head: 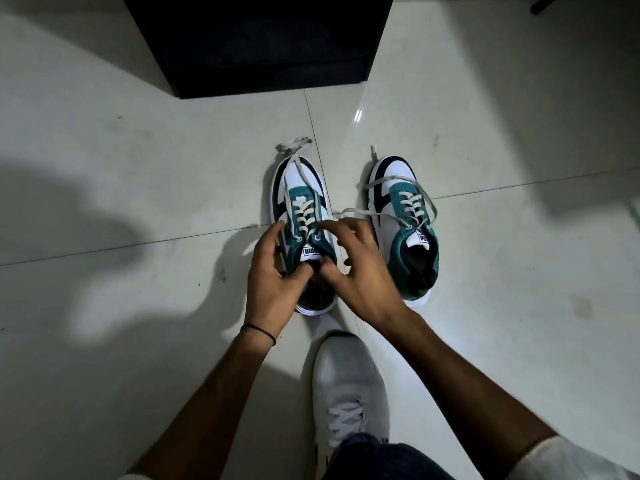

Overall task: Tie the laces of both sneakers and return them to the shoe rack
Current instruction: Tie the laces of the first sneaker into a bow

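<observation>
Two untied sneakers, two hands at the left one.

The left sneaker (304, 233) and right sneaker (403, 223) stand side by side on the tiled floor (138, 168), toes far, laces loose (one trails between them). The left hand (273, 271) and right hand (360, 268) pinch the left sneaker's tongue edge. A dark cabinet (256, 43) stands beyond; open floor lies on both sides.

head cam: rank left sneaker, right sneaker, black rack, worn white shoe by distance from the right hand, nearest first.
From the right hand:
1. Left sneaker, touching its fingers.
2. Right sneaker, just beside it on the right.
3. Worn white shoe, below, toward the person.
4. Black rack, farthest, top of view.
</observation>
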